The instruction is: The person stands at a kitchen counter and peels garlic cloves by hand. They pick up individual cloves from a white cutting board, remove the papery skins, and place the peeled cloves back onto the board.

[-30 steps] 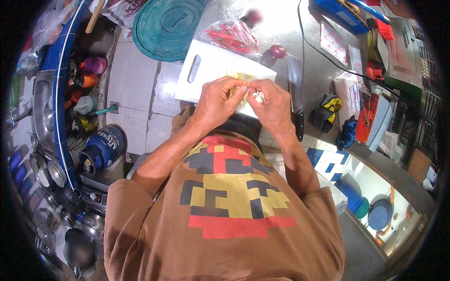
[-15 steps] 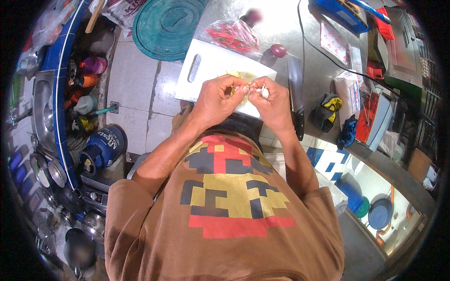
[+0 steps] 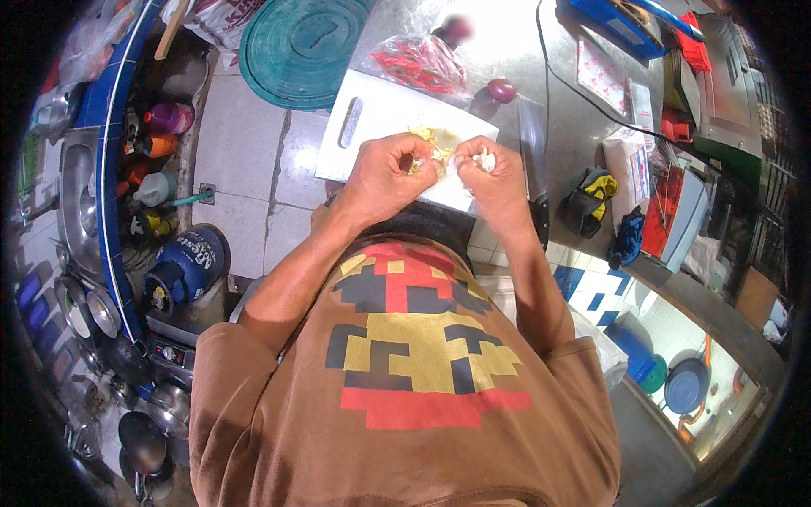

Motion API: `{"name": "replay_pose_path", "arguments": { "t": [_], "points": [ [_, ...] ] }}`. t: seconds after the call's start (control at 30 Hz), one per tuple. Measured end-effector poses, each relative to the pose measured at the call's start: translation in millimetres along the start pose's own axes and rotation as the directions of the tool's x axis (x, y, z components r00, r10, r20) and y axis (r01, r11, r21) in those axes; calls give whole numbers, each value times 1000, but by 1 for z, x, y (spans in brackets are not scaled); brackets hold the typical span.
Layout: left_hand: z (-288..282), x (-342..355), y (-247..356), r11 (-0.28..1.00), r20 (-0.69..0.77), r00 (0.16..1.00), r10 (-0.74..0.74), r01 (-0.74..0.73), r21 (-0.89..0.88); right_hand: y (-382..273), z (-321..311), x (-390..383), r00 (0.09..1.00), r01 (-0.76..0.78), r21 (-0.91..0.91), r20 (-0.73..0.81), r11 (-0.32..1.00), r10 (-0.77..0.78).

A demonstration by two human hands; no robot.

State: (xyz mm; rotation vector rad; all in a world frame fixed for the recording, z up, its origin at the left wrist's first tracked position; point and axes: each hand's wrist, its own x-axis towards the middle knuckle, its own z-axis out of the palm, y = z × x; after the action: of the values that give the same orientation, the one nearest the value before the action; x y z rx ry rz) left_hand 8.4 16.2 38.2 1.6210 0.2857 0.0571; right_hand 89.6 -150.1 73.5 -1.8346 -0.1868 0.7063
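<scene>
Both my hands are over a white cutting board [image 3: 384,106], fingertips pinched and a small gap apart. My left hand [image 3: 390,176] is closed, thumb against forefinger, around something small and pale that its fingers mostly cover. A white, lumpy piece that looks like garlic [image 3: 484,160] shows in the curled fingers of my right hand [image 3: 500,188]. Pale yellow bits [image 3: 425,133] lie on the board just beyond the fingertips. Right of the board lies a large knife [image 3: 532,135], its black handle toward me.
Beyond the board are a clear bag of red chillies [image 3: 418,66] and a red onion [image 3: 501,90]. A black cable [image 3: 549,72] crosses the steel table. Black-and-yellow gloves [image 3: 591,203] lie at right. A round green lid [image 3: 300,51] is at far left.
My fingertips have drawn apart, the right hand shifting slightly right. More of the white piece shows in the right fingers, and more yellow bits are visible between the hands.
</scene>
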Motion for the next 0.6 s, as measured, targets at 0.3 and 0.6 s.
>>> {"name": "replay_pose_path", "arguments": {
  "t": [0.3,0.6],
  "points": [
    [-11,7,4,892,48,988,145,-151,427,18,-34,-6,992,-64,612,128,788,-19],
    [-5,10,8,917,-74,981,181,-141,372,42,-48,-14,957,-89,933,177,350,-229]
  ]
}}
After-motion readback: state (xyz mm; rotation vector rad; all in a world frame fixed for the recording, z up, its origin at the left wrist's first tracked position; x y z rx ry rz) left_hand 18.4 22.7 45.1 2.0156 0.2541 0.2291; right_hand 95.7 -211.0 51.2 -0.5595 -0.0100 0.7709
